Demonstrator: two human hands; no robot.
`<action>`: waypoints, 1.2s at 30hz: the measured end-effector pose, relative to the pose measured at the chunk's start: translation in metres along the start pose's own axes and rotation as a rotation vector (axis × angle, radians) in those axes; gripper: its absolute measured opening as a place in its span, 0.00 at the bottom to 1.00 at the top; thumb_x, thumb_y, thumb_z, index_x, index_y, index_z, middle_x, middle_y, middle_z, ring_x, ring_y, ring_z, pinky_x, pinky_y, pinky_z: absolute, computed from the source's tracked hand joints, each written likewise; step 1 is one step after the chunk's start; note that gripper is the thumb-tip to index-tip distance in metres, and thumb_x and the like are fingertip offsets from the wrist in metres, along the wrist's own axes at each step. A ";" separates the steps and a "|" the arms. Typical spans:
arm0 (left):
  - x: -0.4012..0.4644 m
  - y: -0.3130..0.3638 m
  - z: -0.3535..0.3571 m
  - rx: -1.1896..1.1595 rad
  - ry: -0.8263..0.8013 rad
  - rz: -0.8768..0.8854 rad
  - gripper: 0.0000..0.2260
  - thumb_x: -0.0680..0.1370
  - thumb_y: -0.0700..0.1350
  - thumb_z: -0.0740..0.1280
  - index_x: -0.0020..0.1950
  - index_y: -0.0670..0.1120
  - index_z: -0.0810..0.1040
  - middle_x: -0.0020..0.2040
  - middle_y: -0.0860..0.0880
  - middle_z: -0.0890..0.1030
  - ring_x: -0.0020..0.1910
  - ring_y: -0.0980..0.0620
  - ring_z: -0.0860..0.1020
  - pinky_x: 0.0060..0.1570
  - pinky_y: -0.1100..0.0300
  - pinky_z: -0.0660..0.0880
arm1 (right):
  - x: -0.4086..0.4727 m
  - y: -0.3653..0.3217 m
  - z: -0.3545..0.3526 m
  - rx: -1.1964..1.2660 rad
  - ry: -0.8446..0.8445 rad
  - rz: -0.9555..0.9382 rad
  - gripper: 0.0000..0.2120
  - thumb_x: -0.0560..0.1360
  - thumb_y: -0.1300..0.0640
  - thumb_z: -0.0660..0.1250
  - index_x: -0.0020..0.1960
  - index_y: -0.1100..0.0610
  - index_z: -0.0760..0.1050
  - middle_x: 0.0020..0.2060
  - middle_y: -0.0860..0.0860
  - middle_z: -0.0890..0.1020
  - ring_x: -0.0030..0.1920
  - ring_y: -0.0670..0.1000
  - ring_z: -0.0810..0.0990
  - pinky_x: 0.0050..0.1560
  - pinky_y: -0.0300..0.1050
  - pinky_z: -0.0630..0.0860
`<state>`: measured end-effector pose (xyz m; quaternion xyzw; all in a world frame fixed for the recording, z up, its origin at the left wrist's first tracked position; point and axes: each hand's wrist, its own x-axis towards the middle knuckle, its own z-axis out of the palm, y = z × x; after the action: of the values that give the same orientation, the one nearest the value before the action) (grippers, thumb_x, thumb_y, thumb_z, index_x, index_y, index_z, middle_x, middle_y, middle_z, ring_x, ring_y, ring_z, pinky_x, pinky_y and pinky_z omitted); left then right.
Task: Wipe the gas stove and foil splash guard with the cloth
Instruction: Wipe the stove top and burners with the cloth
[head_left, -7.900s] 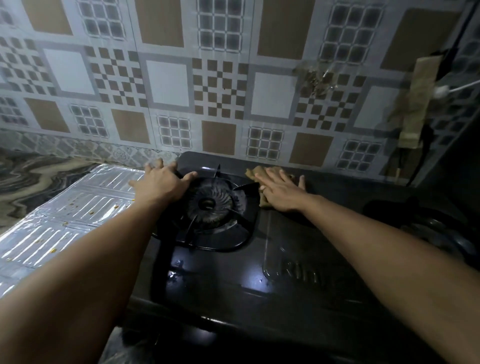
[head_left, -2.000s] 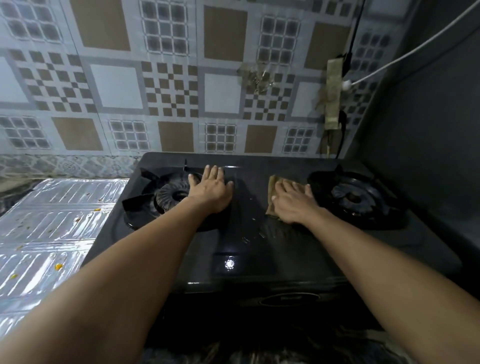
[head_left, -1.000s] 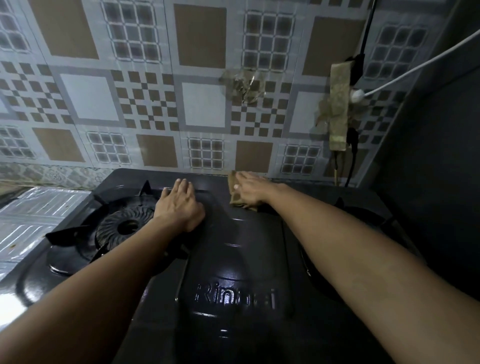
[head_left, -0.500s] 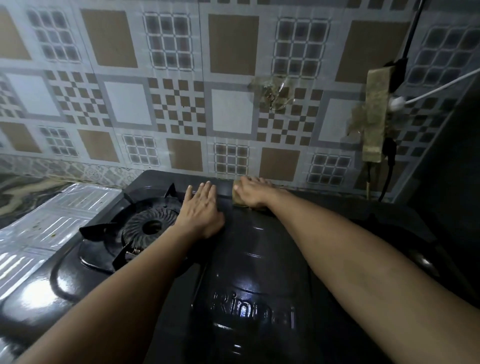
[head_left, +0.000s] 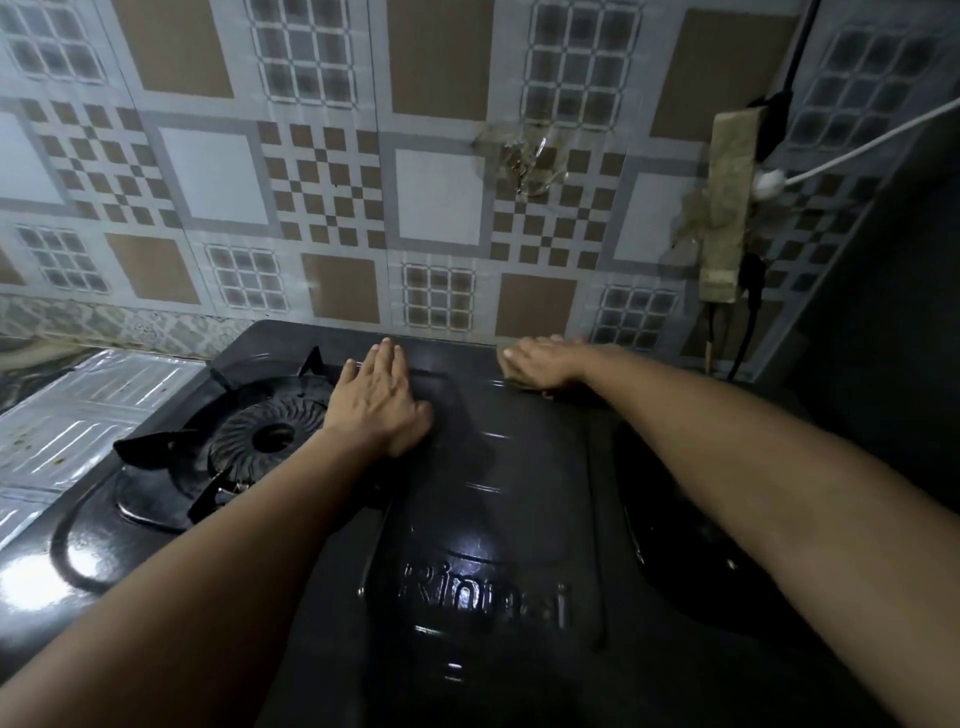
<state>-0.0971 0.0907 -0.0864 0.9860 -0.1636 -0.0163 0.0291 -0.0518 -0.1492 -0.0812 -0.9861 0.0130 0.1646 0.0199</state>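
Observation:
The black two-burner gas stove (head_left: 483, 519) fills the lower view, glossy in its middle panel. My left hand (head_left: 379, 400) lies flat and open on the stove top, just right of the left burner (head_left: 270, 436). My right hand (head_left: 540, 364) presses a tan cloth (head_left: 519, 382) against the stove's back edge, near the tiled wall; the cloth is almost wholly hidden under the hand. The silver foil splash guard (head_left: 78, 415) lies flat to the left of the stove, with small food specks on it.
The patterned tiled wall (head_left: 332, 182) stands right behind the stove. A taped power strip (head_left: 724, 208) with a white plug and black cables hangs at the right. A dark wall closes the right side. My right forearm covers the right burner.
My right hand and the cloth have slid to the right along the stove's back edge, away from my left hand. My left hand stays flat in the same spot.

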 end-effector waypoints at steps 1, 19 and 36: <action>0.001 0.002 -0.001 0.002 -0.013 -0.032 0.34 0.79 0.56 0.51 0.79 0.38 0.46 0.80 0.41 0.47 0.79 0.46 0.46 0.76 0.45 0.47 | -0.008 0.024 0.000 -0.022 -0.027 0.030 0.30 0.81 0.39 0.39 0.78 0.53 0.52 0.78 0.56 0.55 0.76 0.59 0.55 0.75 0.61 0.50; 0.021 0.185 -0.007 -0.191 -0.098 0.437 0.30 0.81 0.60 0.50 0.77 0.41 0.58 0.78 0.43 0.57 0.78 0.46 0.51 0.74 0.38 0.45 | -0.069 0.144 -0.030 0.210 -0.252 0.115 0.30 0.77 0.51 0.68 0.75 0.47 0.60 0.63 0.50 0.72 0.63 0.56 0.73 0.65 0.54 0.72; 0.020 0.256 0.016 -0.040 -0.122 0.535 0.29 0.80 0.65 0.47 0.78 0.60 0.41 0.80 0.49 0.41 0.78 0.43 0.41 0.70 0.30 0.50 | -0.138 0.199 -0.014 0.094 -0.103 0.477 0.18 0.76 0.53 0.68 0.62 0.61 0.74 0.56 0.56 0.77 0.52 0.56 0.77 0.53 0.48 0.76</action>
<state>-0.1616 -0.1586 -0.0865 0.9040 -0.4194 -0.0709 0.0420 -0.1843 -0.3461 -0.0301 -0.9435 0.2518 0.2138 0.0267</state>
